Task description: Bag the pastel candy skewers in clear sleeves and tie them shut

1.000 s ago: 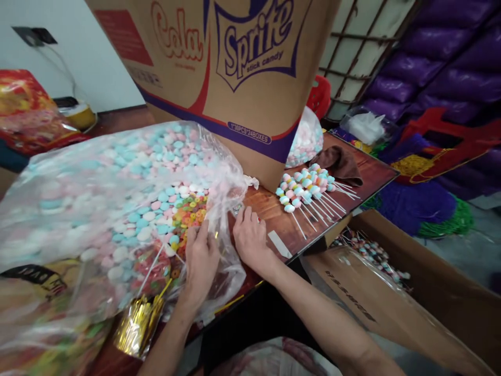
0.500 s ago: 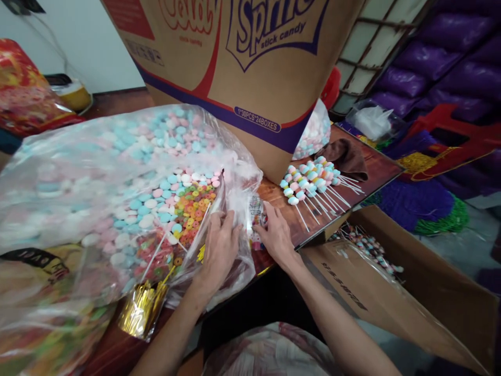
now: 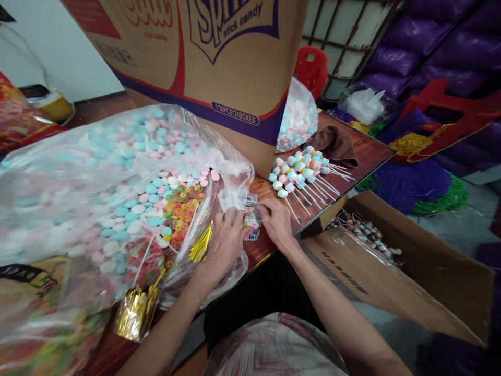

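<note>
My left hand (image 3: 224,241) lies with its fingers stretched forward over the edge of a small pile of clear printed plastic bags (image 3: 251,231) at the table's front edge. Facing it, my right hand (image 3: 277,223) has thumb and forefinger pinched at the edge of one of these bags. Gold twist ties (image 3: 201,242) rest on the clear sheet just left of my left hand. Beyond them, a large open plastic bag (image 3: 90,172) holds pastel marshmallows (image 3: 135,211) and ring-shaped gummies (image 3: 185,209). Marshmallow skewers (image 3: 299,169) with white sticks lie in a heap right of my hands.
A tall carton (image 3: 219,68) stands behind the bag. A brown cloth (image 3: 334,147) and another marshmallow bag (image 3: 297,117) sit at the table's far right. Below on the right, an open cardboard box (image 3: 422,282) contains wrapped skewers. A gold tie bundle (image 3: 135,313) stands front left.
My view has shifted, so the scene sits further left. My right fingers have closed into a pinch on a bag's edge, and more of the printed bags now shows between my hands.
</note>
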`<state>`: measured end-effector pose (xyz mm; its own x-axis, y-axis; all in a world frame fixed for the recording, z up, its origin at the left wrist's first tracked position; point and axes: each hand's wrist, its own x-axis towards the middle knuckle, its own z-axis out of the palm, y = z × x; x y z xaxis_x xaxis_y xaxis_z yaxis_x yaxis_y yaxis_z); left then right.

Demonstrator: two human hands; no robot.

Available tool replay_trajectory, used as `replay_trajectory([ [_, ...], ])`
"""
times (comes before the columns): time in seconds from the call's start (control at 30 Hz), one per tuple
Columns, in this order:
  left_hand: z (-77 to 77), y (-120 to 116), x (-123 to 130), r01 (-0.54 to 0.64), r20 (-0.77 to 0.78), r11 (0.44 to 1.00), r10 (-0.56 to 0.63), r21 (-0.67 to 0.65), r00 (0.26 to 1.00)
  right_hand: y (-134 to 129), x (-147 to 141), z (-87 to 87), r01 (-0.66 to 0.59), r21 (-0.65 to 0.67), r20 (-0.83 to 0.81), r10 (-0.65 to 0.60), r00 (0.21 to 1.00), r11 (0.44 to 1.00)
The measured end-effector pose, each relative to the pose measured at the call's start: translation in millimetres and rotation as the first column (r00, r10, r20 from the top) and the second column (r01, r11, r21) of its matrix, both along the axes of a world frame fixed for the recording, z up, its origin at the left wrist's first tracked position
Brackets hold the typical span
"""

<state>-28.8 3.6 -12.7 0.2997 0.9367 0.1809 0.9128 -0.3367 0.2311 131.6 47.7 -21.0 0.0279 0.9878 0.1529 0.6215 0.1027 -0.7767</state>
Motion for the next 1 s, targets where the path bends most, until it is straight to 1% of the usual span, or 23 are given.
replay_trajectory([
  [0.07, 3.9, -3.0, 1.8, -0.036, 0.074, 0.999, 0.036, 0.004, 0.997, -2.4, 8.4, -1.8, 0.070, 0.059, -0.110, -0.063, 0.992, 0.996],
  [0.13, 12.2, -6.4, 2.7, -0.098, 0.205, 0.994, 0.087, 0.044, 0.975, -5.1, 17.8, -0.8, 0.148, 0.102, -0.235, -0.121, 0.964, 0.984],
  [0.2, 23.7, -9.5, 2.9, -0.163, 0.382, 0.981, 0.112, 0.102, 0.917, -8.5, 27.1, 4.5, 0.184, 0.128, -0.332, -0.133, 0.934, 0.974],
  [0.23, 29.7, -10.7, 2.9, -0.187, 0.473, 0.975, 0.108, 0.123, 0.874, -10.2, 31.1, 9.0, 0.175, 0.140, -0.365, -0.114, 0.924, 0.975],
  [0.3, 40.4, -11.7, 3.5, -0.208, 0.622, 0.970, 0.084, 0.129, 0.778, -13.5, 37.0, 21.2, 0.107, 0.160, -0.401, -0.035, 0.915, 0.981],
  [0.37, 46.5, -10.7, 5.3, -0.184, 0.708, 0.980, 0.075, 0.079, 0.703, -15.6, 38.9, 35.3, 0.002, 0.170, -0.404, 0.067, 0.912, 0.986],
  [0.4, 47.5, -9.8, 7.0, -0.155, 0.730, 0.987, 0.079, 0.037, 0.678, -16.0, 38.4, 42.1, -0.057, 0.173, -0.394, 0.122, 0.911, 0.983],
  [0.47, 46.0, -7.9, 11.8, -0.058, 0.758, 0.996, 0.095, -0.075, 0.646, -15.8, 35.0, 53.1, -0.166, 0.186, -0.358, 0.224, 0.907, 0.969],
  [0.53, 41.7, -7.1, 18.4, 0.048, 0.797, 0.980, 0.128, -0.193, 0.591, -15.4, 30.0, 59.1, -0.254, 0.205, -0.314, 0.309, 0.898, 0.945],
  [0.57, 39.4, -7.2, 22.0, 0.088, 0.828, 0.964, 0.168, -0.252, 0.535, -15.8, 27.5, 60.2, -0.284, 0.210, -0.298, 0.338, 0.893, 0.936],
  [0.6, 37.2, -7.5, 25.7, 0.121, 0.866, 0.942, 0.229, -0.312, 0.445, -17.0, 25.2, 60.0, -0.296, 0.204, -0.299, 0.347, 0.889, 0.933],
  [0.63, 35.2, -7.8, 29.2, 0.149, 0.895, 0.916, 0.311, -0.371, 0.320, -19.1, 23.2, 58.9, -0.280, 0.188, -0.327, 0.329, 0.886, 0.941],
  [0.67, 33.5, -7.9, 32.5, 0.174, 0.901, 0.887, 0.401, -0.427, 0.169, -22.3, 21.5, 57.0, -0.238, 0.160, -0.383, 0.282, 0.880, 0.958],
  [0.7, 32.1, -7.6, 35.5, 0.196, 0.878, 0.859, 0.479, -0.472, 0.012, -26.4, 19.9, 54.4, -0.173, 0.121, -0.458, 0.209, 0.864, 0.978],
  [0.73, 30.9, -7.0, 38.4, 0.211, 0.835, 0.837, 0.535, -0.504, -0.128, -31.2, 18.4, 51.4, -0.104, 0.067, -0.538, 0.124, 0.834, 0.992],
  [0.77, 29.8, -6.0, 41.3, 0.219, 0.790, 0.823, 0.565, -0.524, -0.237, -36.4, 16.8, 48.0, -0.048, 0.009, -0.610, 0.044, 0.791, 0.999],
  [0.8, 28.9, -4.9, 44.4, 0.216, 0.756, 0.818, 0.575, -0.533, -0.312, -41.7, 14.9, 44.5, -0.019, -0.044, -0.665, -0.015, 0.747, 0.999],
  [0.83, 28.0, -3.9, 47.9, 0.206, 0.739, 0.821, 0.569, -0.532, -0.359, -46.5, 12.7, 40.8, -0.018, -0.084, -0.704, -0.047, 0.709, 0.996],
  [0.9, 26.7, -3.0, 55.7, 0.187, 0.738, 0.840, 0.538, -0.509, -0.407, -53.4, 7.6, 33.8, -0.046, -0.121, -0.754, -0.062, 0.654, 0.992],
  [0.93, 26.3, -3.2, 59.8, 0.184, 0.744, 0.850, 0.523, -0.494, -0.416, -55.0, 5.1, 30.6, -0.039, -0.126, -0.775, -0.074, 0.627, 0.991],
  [1.0, 26.0, -4.6, 66.2, 0.179, 0.755, 0.862, 0.504, -0.475, -0.420, -54.2, 2.1, 25.4, 0.016, -0.131, -0.811, -0.117, 0.573, 0.991],
])
